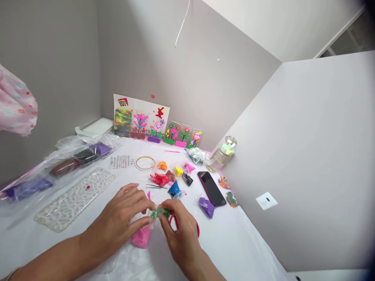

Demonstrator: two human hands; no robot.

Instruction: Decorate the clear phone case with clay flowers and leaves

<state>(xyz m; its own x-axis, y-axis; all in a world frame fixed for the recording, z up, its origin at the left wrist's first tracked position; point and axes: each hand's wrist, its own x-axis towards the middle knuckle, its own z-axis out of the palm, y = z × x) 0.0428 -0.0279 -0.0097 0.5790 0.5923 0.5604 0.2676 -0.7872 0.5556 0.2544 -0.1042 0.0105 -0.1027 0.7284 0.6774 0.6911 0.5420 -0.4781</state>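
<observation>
Between my two hands is a small clear plastic bag of green clay [159,212], pinched from both sides. My left hand [124,210] grips its left end with thumb and fingers. My right hand [181,226] pinches its right end. Just below lies a bag of pink clay [141,236], partly under my left hand. Red scissor-like handles [198,228] show behind my right hand, mostly hidden by it. Beyond my fingers are a bag of blue clay [174,189], a bag of red clay [159,179] and tweezers [156,186].
A phone [212,188] and a bag of purple clay [206,207] lie to the right, with a bottle [222,156] behind. On the left are a lattice-patterned clear tray [77,199] and large clay packs [66,167]. Decorated panels [141,125] lean on the wall.
</observation>
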